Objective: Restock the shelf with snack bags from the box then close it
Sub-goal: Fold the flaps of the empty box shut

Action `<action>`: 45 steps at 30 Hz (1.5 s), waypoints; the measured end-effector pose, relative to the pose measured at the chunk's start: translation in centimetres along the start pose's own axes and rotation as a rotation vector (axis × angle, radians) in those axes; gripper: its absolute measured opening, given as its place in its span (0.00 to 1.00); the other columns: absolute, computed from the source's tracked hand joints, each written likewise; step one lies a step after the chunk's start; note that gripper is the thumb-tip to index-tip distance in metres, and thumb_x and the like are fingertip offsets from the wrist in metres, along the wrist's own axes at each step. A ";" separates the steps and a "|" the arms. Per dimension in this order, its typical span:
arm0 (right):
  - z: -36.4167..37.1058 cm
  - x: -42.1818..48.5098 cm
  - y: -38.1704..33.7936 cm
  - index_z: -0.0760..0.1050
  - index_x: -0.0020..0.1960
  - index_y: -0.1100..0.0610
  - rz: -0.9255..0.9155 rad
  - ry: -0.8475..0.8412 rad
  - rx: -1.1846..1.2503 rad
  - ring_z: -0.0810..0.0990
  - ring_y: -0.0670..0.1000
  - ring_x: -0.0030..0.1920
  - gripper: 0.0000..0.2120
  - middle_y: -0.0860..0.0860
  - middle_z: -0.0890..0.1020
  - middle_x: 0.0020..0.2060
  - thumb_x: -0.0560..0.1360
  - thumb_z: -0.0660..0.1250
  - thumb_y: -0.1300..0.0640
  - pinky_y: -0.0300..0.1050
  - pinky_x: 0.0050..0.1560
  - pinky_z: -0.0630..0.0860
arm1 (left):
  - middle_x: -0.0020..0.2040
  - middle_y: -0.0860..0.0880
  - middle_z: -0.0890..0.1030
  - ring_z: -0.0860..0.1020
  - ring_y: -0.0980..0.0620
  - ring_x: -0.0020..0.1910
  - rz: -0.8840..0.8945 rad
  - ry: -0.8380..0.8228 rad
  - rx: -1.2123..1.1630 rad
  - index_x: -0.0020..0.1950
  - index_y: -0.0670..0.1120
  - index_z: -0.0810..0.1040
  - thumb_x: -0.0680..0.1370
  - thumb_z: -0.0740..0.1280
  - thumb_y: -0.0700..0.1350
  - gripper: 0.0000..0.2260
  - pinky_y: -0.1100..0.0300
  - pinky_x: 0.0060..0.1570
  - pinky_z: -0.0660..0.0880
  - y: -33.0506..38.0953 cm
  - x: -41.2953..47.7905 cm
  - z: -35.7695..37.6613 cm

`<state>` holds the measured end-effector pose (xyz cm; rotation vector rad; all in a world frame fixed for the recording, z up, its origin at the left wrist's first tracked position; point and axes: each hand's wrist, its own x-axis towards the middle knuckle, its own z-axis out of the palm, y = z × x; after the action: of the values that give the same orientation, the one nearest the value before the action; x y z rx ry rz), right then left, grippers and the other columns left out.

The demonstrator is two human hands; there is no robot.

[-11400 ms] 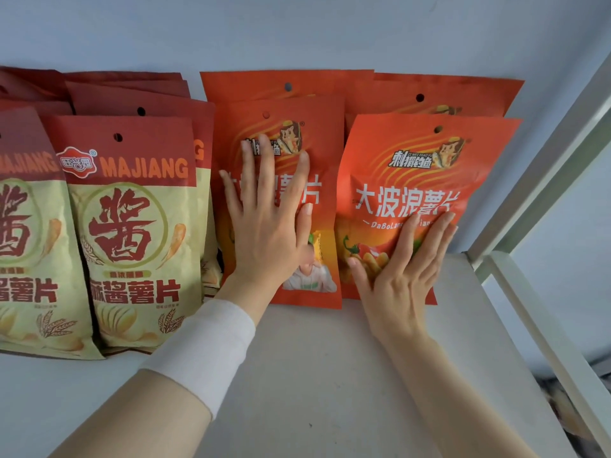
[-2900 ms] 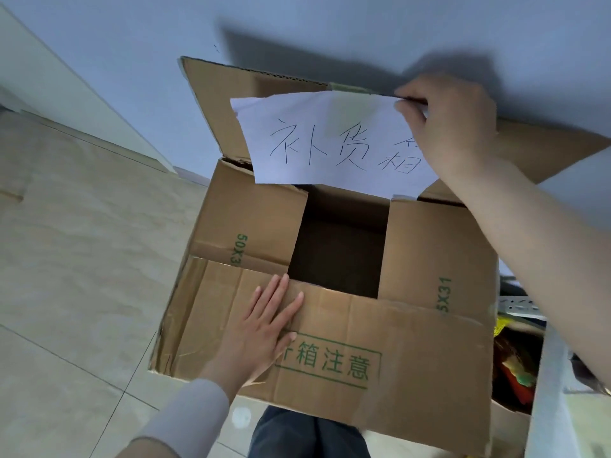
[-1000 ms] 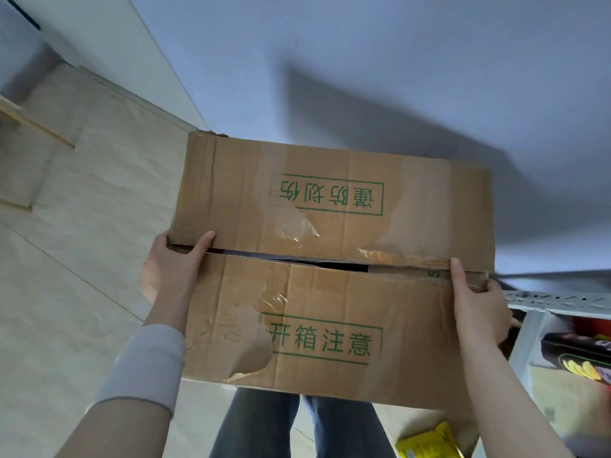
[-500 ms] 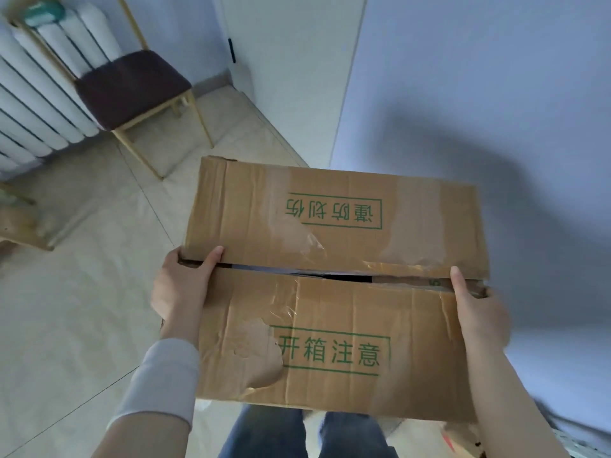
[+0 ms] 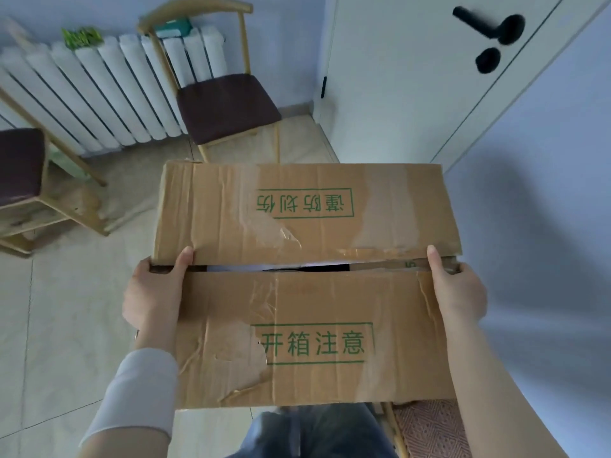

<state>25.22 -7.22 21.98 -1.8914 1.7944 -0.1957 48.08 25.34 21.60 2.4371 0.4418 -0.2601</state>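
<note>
Box (flaps down), left hand, right hand gripping its ends, chair, door beyond

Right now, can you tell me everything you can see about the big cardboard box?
The cardboard box is brown and creased, with torn patches and shiny tape. Its two top flaps are folded down, each printed with green Chinese characters in a frame, leaving a narrow dark gap between them where something white shows. It is held up off the floor. The left hand grips its left end and the right hand its right end, thumbs lying on top by the gap.
</note>
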 end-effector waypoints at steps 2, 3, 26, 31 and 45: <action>1.4 2.7 -3.4 0.72 0.43 0.57 -0.031 -0.023 -0.006 0.72 0.57 0.41 0.28 0.53 0.75 0.38 0.71 0.56 0.30 0.48 0.43 0.69 | 0.52 0.41 0.80 0.77 0.37 0.52 -0.029 0.023 -0.010 0.58 0.44 0.75 0.71 0.64 0.67 0.29 0.49 0.47 0.71 2.4 2.3 0.8; 2.1 4.0 -5.1 0.72 0.44 0.57 -0.041 -0.036 -0.006 0.72 0.57 0.42 0.28 0.53 0.76 0.38 0.71 0.56 0.30 0.48 0.43 0.70 | 0.52 0.41 0.80 0.77 0.37 0.52 -0.044 0.034 -0.015 0.58 0.44 0.74 0.71 0.64 0.67 0.29 0.49 0.46 0.71 3.6 3.4 1.2; 17.3 21.3 -45.5 0.75 0.46 0.58 -0.296 -0.085 -0.097 0.77 0.60 0.47 0.29 0.54 0.77 0.40 0.70 0.58 0.31 0.48 0.42 0.71 | 0.53 0.42 0.77 0.76 0.38 0.53 -0.298 0.161 -0.111 0.61 0.42 0.69 0.68 0.64 0.70 0.36 0.47 0.48 0.72 23.9 34.3 3.0; 20.4 25.8 -52.6 0.75 0.48 0.58 -0.318 -0.077 -0.104 0.77 0.61 0.48 0.30 0.54 0.76 0.40 0.70 0.58 0.31 0.49 0.43 0.71 | 0.52 0.43 0.76 0.76 0.38 0.52 -0.314 0.181 -0.120 0.60 0.42 0.69 0.69 0.63 0.70 0.35 0.46 0.48 0.73 29.0 40.1 4.9; 31.7 40.5 -70.0 0.74 0.46 0.57 -0.357 -0.230 -0.126 0.75 0.58 0.42 0.29 0.54 0.79 0.41 0.69 0.58 0.30 0.49 0.42 0.71 | 0.50 0.44 0.75 0.76 0.40 0.50 -0.454 0.207 -0.103 0.58 0.42 0.69 0.68 0.64 0.71 0.35 0.49 0.46 0.73 40.6 54.8 13.4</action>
<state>106.03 -38.70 17.14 -2.2152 1.3380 0.0125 112.92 0.56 18.04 2.2464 1.0755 -0.1681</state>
